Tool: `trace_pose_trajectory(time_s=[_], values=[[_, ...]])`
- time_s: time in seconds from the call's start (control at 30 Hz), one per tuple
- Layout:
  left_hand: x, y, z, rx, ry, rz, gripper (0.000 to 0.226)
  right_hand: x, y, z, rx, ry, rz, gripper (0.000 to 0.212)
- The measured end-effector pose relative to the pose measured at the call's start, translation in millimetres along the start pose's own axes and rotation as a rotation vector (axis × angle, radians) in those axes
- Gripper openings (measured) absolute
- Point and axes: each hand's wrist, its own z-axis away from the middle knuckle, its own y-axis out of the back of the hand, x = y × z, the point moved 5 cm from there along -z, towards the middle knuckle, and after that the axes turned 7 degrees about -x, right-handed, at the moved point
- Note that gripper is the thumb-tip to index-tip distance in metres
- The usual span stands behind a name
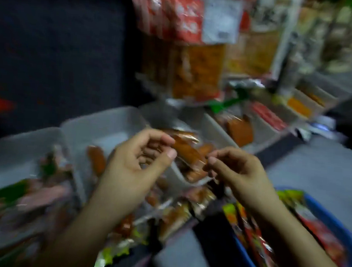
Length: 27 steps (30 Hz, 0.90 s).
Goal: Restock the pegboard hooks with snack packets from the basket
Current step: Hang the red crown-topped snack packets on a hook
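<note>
Left of centre, the left hand (142,156) curls its fingers round one end of an orange snack packet (187,153), probably to steady it; the right hand (231,168) pinches the other end. Lower right, the blue basket (332,215) sits within reach; hanging packets (185,40) fill upper centre.

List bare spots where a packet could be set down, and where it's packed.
Free: the grey tray behind the left hand shows bare floor, one orange packet at its left; the grey counter right of the right hand, beyond the blue basket. Crowded: near-left tray, basket, hanging packets.
</note>
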Motion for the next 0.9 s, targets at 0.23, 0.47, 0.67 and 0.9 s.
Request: trace_pose_trajectory(time_s=[0.23, 0.47, 0.67, 0.9], values=[[-105, -214, 11, -0.461, 0.308, 0.153, 0.022, 159, 157, 130, 0.35, -0.523, 0.195, 0.025], [-213, -335, 12, -0.586, 0.621, 0.102, 0.016, 279, 222, 168, 0.323, -0.864, 0.491, 0.01], [-276, -391, -3, -0.577, 0.781, -0.069, 0.029, 345, 260, 150, 0.28, -0.978, 0.777, 0.053], [-295, -426, -7, -0.357, 0.954, 0.045, 0.042, 392, 271, 141, 0.095, -1.006, 0.895, 0.055]])
